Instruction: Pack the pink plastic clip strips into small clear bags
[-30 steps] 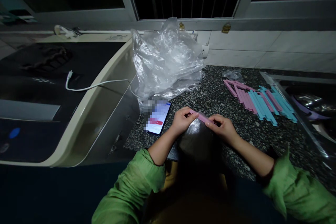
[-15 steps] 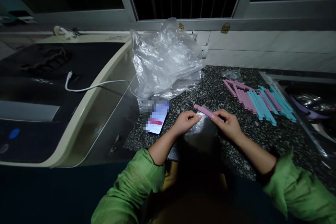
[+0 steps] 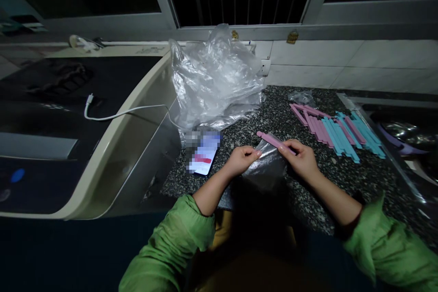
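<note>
Between finger and thumb, my left hand [image 3: 242, 159] pinches the edge of a small clear plastic bag [image 3: 265, 166]. A slim pink plastic strip [image 3: 268, 139] with a rounded knob at one end is gripped in my right hand [image 3: 301, 157]. The strip lies slanted across the top of the bag, its knob end pointing up and left. Whether it is inside or in front of the bag's mouth I cannot tell. To the right, pink strips [image 3: 318, 131] and light blue strips [image 3: 337, 137] of similar shape lie in a loose row on the speckled dark counter [image 3: 308, 182].
A lit phone [image 3: 205, 153] lies left of my hands. Behind it is a large crumpled clear plastic bag [image 3: 219, 77]. A washing machine [image 3: 137, 137] with a white cable [image 3: 126, 112] stands left. A sink [image 3: 404, 118] edges the counter on the right.
The pink strip and my right hand have shifted slightly right, away from my left thumb. More of the small bag now stretches between my hands.
</note>
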`<state>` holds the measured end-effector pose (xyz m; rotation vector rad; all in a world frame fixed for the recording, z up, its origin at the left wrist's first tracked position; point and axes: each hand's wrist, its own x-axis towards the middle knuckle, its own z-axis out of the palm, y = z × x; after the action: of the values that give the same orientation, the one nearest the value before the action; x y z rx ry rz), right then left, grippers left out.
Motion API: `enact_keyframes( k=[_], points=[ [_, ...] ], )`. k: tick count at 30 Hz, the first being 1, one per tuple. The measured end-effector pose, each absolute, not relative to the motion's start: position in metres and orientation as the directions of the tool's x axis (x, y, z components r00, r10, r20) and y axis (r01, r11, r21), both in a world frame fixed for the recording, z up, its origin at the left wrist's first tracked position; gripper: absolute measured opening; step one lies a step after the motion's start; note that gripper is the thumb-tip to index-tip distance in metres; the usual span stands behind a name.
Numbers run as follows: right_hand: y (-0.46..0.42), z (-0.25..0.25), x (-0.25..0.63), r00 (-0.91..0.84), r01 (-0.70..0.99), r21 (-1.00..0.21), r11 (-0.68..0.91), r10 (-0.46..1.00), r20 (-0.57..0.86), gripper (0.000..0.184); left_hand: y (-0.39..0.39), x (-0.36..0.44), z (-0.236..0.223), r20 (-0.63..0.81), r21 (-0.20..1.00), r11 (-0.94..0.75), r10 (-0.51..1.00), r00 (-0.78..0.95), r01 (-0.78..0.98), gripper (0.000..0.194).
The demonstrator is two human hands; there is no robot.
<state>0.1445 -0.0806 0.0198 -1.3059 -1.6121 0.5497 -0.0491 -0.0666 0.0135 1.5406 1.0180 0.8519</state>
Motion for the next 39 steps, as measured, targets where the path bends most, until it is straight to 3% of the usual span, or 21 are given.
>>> enact_keyframes(
  k=[15,22,28,33,39],
  points=[
    [-0.072,0.022,0.159,0.166,0.439,-0.864,0.247,0.923,0.348,0.031,-0.067,-0.050,0.011,-0.005,0.985,-0.072,0.901,0.433,0.159,0.049],
    [-0.073,0.028,0.160,0.087,0.428,-0.867,0.256,0.943,0.321,0.032,-0.067,-0.051,0.014,0.012,0.986,-0.088,0.888,0.459,0.145,0.041],
    [-0.076,0.033,0.154,-0.080,0.446,-0.853,0.270,0.962,0.262,0.033,-0.061,-0.037,0.024,0.062,0.998,-0.057,0.947,0.314,-0.025,0.038],
    [-0.076,0.031,0.158,-0.052,0.399,-0.892,0.215,0.976,0.212,0.035,-0.048,-0.014,0.028,0.044,0.995,-0.015,0.948,0.315,-0.095,0.036],
    [-0.073,0.022,0.158,-0.036,0.291,-0.949,0.121,0.993,0.116,0.042,-0.043,-0.012,0.015,0.007,0.962,0.034,0.989,0.148,-0.273,0.038]
  ],
)
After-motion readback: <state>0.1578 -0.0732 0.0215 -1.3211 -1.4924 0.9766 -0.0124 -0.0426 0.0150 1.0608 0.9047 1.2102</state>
